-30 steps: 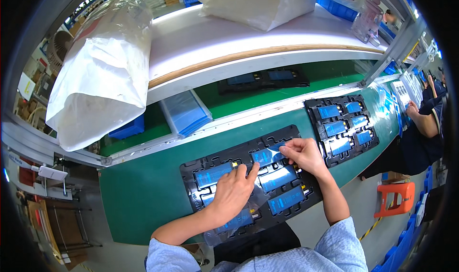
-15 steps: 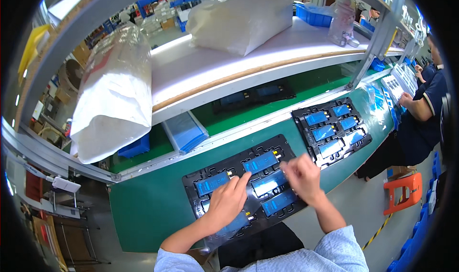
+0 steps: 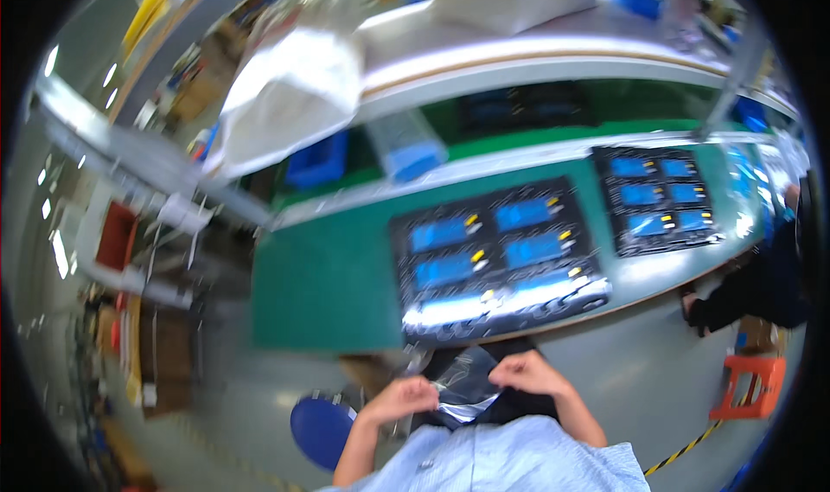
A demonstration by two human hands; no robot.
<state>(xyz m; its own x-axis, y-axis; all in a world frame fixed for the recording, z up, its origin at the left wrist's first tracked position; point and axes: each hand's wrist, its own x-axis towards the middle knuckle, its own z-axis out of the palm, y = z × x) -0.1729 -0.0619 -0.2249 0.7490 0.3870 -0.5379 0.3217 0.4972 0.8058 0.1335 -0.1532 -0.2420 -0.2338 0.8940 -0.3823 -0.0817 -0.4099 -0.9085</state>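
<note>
My left hand (image 3: 405, 399) and my right hand (image 3: 529, 374) are low in front of my body, below the bench edge. Between them stretches a shiny clear plastic film (image 3: 467, 388), its sides pinched in my closed fingers. Above my hands, on the green bench, lies a black plastic tray (image 3: 486, 233) of flat blue rectangular packs (image 3: 445, 270) with yellow ends. Glare washes out its nearest row. Neither hand touches the tray. Motion blurs the view somewhat.
A second black tray (image 3: 612, 207) of similar packs lies to the right. Clear sheets (image 3: 413, 159) and a blue bin (image 3: 318, 160) sit under the shelf. A blue stool (image 3: 320, 429) stands lower left, an orange stool (image 3: 750, 388) at right, near another person (image 3: 752, 271).
Both hands have left the tray and come down toward my body, now with clear film between them. My view has shifted, so the bench shows higher and farther right.
</note>
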